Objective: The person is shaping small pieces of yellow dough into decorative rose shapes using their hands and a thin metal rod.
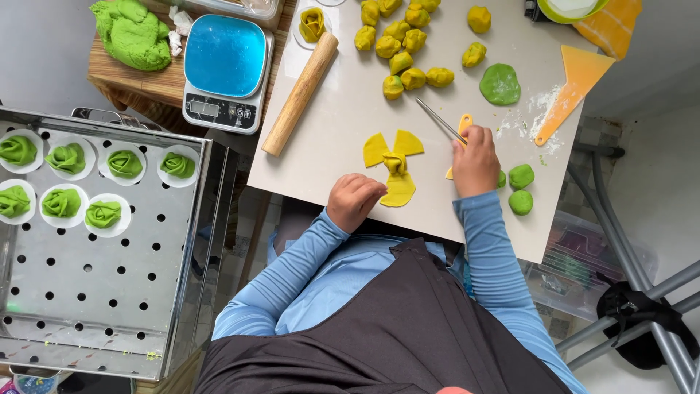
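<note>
far left: perforated steel tray point(109, 306) with seven green dough rosettes point(67, 157) on white paper rounds, two rows along its top edge. above it a green dough lump point(133, 33) on a wooden board point(157, 84). beside that a kitchen scale point(224, 71), blue top, grey front strip with small display and buttons; text too small to tell.

grey table point(335, 124): wooden rolling pin point(300, 93) lying diagonal, one finished yellow rosette point(312, 23) on a paper round at its upper end.

left hand point(354, 201): fingers curled shut, resting at the table's near edge, just touching the lower petal of the yellow dough flower point(394, 169). that piece sits mid-table between both hands: cut petals fanned out, centre pinched up.

right hand point(475, 162): fingers closed round metal chopsticks point(440, 120) that angle up-left, and over a small orange cutter point(462, 125); can't tell if the cutter is gripped too.

above: cluster of yellow dough balls point(408, 45). right of it a flat green dough disc point(500, 84), orange scraper point(572, 91) with flour dust, two green dough balls point(520, 188) by the right wrist. top right corner: orange striped cloth point(609, 25).
</note>
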